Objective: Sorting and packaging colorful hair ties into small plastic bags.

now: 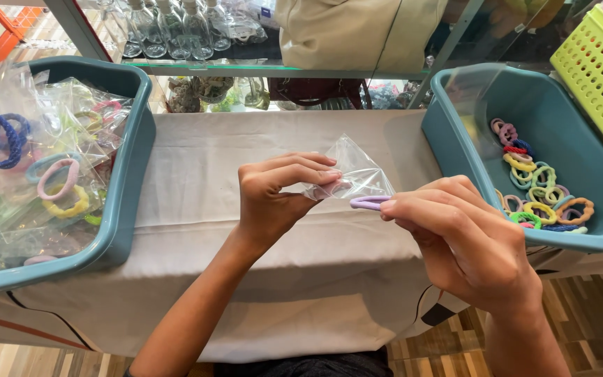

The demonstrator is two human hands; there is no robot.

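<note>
My left hand (273, 195) pinches a clear bag (354, 174) at its mouth. My right hand (455, 230) grips a lilac hair tie (366, 202), just below the bag, above the white cloth (246, 153).

There is one view only, from a camera on the person's head, looking steeply down and forward from close above the cloth-covered table (259, 139), with a teal bin (130, 139) at each side and shelves (246, 70) beyond.
</note>
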